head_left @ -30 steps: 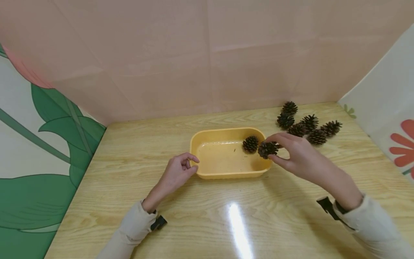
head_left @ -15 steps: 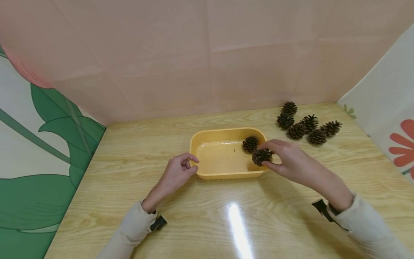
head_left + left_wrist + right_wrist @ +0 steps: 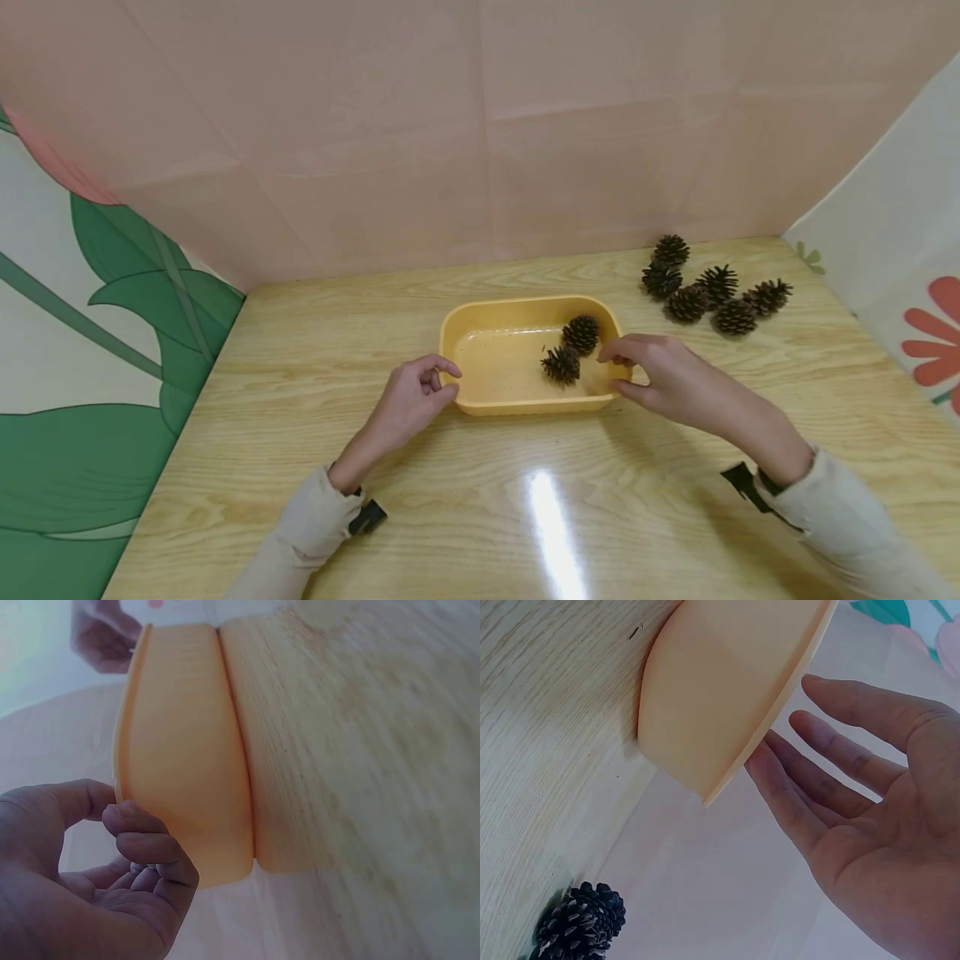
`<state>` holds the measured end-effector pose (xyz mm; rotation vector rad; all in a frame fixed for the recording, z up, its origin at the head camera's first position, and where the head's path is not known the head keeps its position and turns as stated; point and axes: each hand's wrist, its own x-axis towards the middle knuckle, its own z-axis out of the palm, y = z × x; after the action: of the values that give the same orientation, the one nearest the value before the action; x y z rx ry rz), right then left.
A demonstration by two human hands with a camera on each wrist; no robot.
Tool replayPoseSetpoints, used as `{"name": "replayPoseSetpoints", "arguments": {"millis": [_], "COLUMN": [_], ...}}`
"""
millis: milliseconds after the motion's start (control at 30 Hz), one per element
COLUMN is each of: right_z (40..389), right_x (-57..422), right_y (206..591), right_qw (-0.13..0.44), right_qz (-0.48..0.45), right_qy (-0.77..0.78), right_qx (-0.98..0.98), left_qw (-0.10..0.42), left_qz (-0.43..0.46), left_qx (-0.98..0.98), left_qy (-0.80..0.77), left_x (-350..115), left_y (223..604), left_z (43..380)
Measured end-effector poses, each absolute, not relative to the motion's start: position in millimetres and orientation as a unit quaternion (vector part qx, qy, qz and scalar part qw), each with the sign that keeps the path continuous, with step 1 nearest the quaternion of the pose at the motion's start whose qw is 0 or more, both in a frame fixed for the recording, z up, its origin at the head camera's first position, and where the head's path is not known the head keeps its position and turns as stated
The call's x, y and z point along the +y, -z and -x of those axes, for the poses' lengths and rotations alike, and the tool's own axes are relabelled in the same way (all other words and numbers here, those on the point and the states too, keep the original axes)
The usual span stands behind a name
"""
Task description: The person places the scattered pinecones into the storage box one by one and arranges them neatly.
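Note:
A yellow plastic basin [image 3: 536, 407] stands on the table, with one pinecone [image 3: 581, 334] towards its back right and another pinecone [image 3: 561, 366] just in front of it, the two touching. At the basin's left end my left hand [image 3: 411, 398] holds the rim between thumb and forefinger; the left wrist view shows this hand [image 3: 112, 862] with its other fingers curled. Over the right end, my right hand [image 3: 667, 379] has its thumb and fingers spread apart, holding nothing. In the right wrist view some fingers of this hand [image 3: 877, 795] reach behind the basin's rim.
Several more pinecones [image 3: 687, 303] lie in a cluster on the table [image 3: 337, 333], behind and to the right of the basin. A pink-brown covered wall [image 3: 375, 150] rises along the table's back edge. Decorated panels flank both sides.
My right hand moves left over the basin with a pinecone, lowers it and lets go; the pinecone now lies beside the first one. My left hand stays at the rim.

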<state>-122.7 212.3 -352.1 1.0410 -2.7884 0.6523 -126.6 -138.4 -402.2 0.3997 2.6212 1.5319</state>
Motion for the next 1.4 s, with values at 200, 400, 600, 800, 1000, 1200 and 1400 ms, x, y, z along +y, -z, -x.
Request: {"name": "replayPoseSetpoints", "arguments": {"millis": [200,400,600,800,1000,1200,1400], "right_z": [123,123,125,126,129,133,138], "right_x": [212,213,217,222,228,238,251], "right_y": [352,352,350,347,344,343,342], "right_qw": [0.042,0.048,0.068,0.076,0.075,0.103,0.125], "right_qz": [-0.337,-0.335,-0.337,-0.326,-0.315,-0.308,-0.296], "right_qy": [-0.214,-0.217,-0.218,-0.215,-0.206,-0.192,-0.179], "right_qx": [-0.916,-0.916,-0.913,-0.917,-0.923,-0.926,-0.930], "left_qw": [0.040,0.040,0.037,0.034,0.032,0.033,0.034], "left_qz": [-0.132,-0.131,-0.134,-0.137,-0.135,-0.135,-0.138], "left_qx": [0.854,0.854,0.852,0.852,0.854,0.856,0.854], "left_qy": [-0.501,-0.501,-0.504,-0.504,-0.501,-0.499,-0.500], "left_x": [-139,-139,-139,-139,-139,-138,-139], "left_y": [402,403,403,403,403,402,402], "left_z": [126,127,127,126,126,127,126]}}
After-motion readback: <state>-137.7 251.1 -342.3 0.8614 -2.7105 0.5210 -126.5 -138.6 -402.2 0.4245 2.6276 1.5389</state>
